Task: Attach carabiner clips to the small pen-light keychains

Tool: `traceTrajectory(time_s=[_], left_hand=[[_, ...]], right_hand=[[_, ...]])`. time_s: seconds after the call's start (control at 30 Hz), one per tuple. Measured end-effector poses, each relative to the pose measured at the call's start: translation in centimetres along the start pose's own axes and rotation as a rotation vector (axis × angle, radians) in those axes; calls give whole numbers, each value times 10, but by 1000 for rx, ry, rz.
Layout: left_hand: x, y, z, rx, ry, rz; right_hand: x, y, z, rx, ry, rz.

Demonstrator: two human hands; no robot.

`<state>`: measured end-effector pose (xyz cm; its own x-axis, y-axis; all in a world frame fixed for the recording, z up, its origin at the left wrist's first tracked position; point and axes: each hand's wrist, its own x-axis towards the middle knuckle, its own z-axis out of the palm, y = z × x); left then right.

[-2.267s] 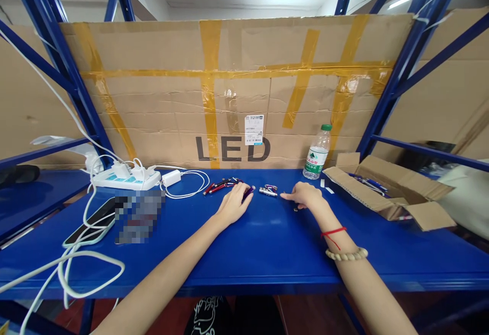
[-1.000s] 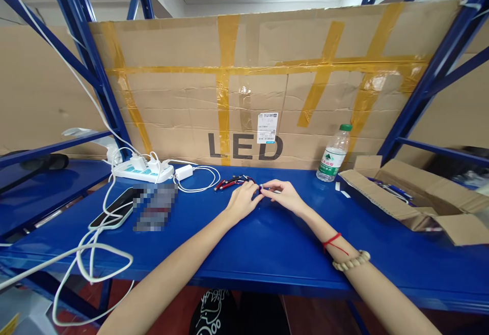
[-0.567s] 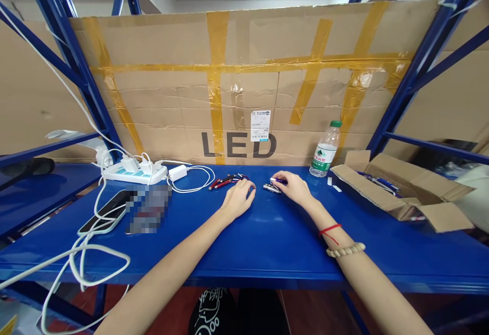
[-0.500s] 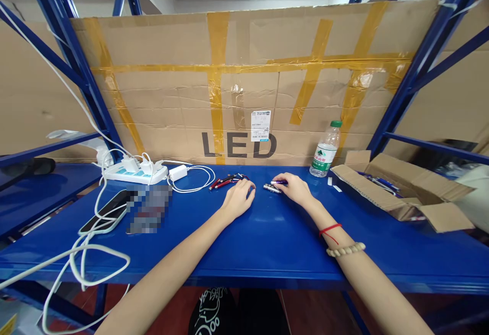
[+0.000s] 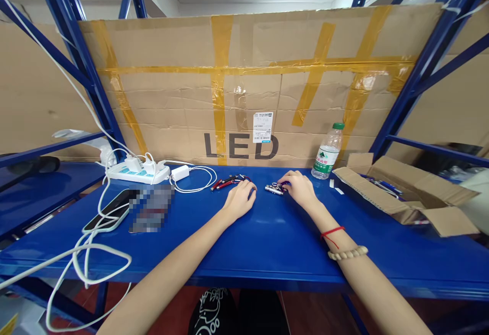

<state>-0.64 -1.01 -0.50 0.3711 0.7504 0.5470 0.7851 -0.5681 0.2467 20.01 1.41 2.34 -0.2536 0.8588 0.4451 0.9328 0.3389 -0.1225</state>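
My right hand [image 5: 301, 188] is closed at the fingertips on a small purple pen-like stick [image 5: 284, 188], mostly covered by the fingers. Just left of those fingertips, silver pen-like sticks [image 5: 273, 189] lie together on the blue table; a small ring shows by them. My left hand [image 5: 240, 197] rests on the table, fingers loosely bent, thumb apart, with nothing seen in it. Beyond its fingertips lies a small pile of red and black pen-like sticks [image 5: 226, 182].
An open cardboard box [image 5: 385, 200] at right holds several blue and purple sticks. Behind my right hand stands a water bottle [image 5: 327, 152], with small white paper pieces [image 5: 338, 191] near it. A power strip [image 5: 139, 172], white cables and a phone [image 5: 110, 212] occupy the left side.
The purple stick, earlier showing lengthwise in my right fingers above the silver ones, is now turned and mostly hidden behind them. My left hand stays in place; the view has shifted slightly.
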Motion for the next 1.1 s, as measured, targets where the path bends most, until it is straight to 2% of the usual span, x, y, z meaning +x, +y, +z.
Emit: traceTrajectory(time_s=[0.13, 0.37, 0.47, 0.67, 0.77, 0.9, 1.1], left_hand=[[0, 0, -1, 10, 26, -14], [0, -1, 1, 29, 20, -27], [1, -3, 2, 81, 15, -73], [-1, -11, 1, 380, 34, -321], [-2, -16, 3, 456, 49, -392], [-3, -19, 6, 506, 95, -381], [-3, -18, 5, 511, 90, -360]], right_hand=[[1, -6, 2, 172, 76, -25], [-3, -22, 10, 249, -113, -227], [-3, -23, 13, 243, -137, -214], [-3, -23, 12, 211, -153, -148], [-3, -21, 11, 170, -145, -120], [-4, -19, 11, 151, -105, -81], [-5, -22, 11, 215, -111, -76]])
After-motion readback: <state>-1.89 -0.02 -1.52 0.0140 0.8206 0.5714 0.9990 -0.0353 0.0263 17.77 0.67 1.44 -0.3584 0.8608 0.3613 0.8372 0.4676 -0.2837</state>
